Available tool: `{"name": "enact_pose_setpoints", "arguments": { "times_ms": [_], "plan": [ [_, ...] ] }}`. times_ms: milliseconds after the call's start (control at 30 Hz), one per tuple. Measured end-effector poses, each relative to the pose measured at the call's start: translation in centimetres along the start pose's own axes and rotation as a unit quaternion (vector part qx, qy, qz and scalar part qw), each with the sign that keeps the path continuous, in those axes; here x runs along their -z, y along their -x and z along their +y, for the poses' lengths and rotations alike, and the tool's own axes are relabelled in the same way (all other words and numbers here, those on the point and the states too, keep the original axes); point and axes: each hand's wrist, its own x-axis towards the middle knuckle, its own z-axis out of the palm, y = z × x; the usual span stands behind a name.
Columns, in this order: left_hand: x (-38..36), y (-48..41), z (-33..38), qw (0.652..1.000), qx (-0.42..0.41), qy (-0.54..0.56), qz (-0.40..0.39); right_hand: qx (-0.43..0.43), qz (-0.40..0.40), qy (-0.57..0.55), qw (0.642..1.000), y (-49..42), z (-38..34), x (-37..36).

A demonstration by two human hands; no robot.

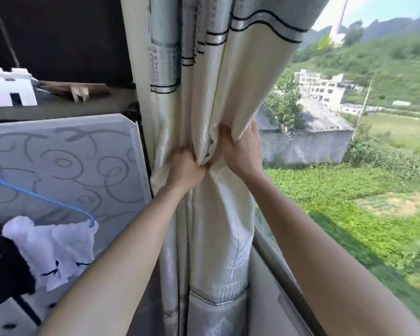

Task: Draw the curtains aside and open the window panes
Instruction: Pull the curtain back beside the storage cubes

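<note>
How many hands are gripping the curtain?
2. The left hand bunches the curtain at its gathered middle; the right hand clutches the folds just beside it, nearer the window.

One curtain [228, 93], two hands, one hanger [46, 197]

The cream fabric curtain [228, 81] is showing black-edged silver bands (pale leaf motifs lower down), beside a grey-swirled white panel [63, 161].

Bright daylight thru window [349, 141], blurry, wide-angle warp at edges.
</note>
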Motion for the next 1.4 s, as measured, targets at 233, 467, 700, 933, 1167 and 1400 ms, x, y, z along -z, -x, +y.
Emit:
{"name": "enact_pose_setpoints", "arguments": {
  "times_ms": [233, 467, 700, 933, 1167, 1400],
  "plan": [
    [-1.2, -6.3, -3.5, 1.000, -0.013, -0.003, 0.025, 0.011, -0.040, 0.053, 0.998, -5.0, 1.0, -4.3],
    [-1.2, -10.6, -3.8, 0.991, 0.095, -0.094, 0.027, -0.018, -0.080, 0.073, 0.994, -10.3, -0.4, -5.8],
    [-2.2, -15.7, -5.0, 0.981, 0.142, -0.123, 0.040, 0.104, 0.180, 0.000, 0.978, -15.1, -2.5, -5.4],
    [-2.8, -21.2, -6.3, 0.975, 0.159, -0.143, 0.059, 0.148, 0.164, -0.007, 0.975, -22.8, -2.8, -8.4],
    [-2.4, -26.6, -8.6, 0.968, 0.185, -0.155, 0.073, 0.111, 0.070, -0.044, 0.990, -29.1, -2.6, -12.9],
    [-5.3, -30.5, -12.2, 0.941, 0.167, -0.250, 0.154, 0.069, 0.013, 0.019, 0.997, -33.4, -1.9, -18.3]
  ]
}}
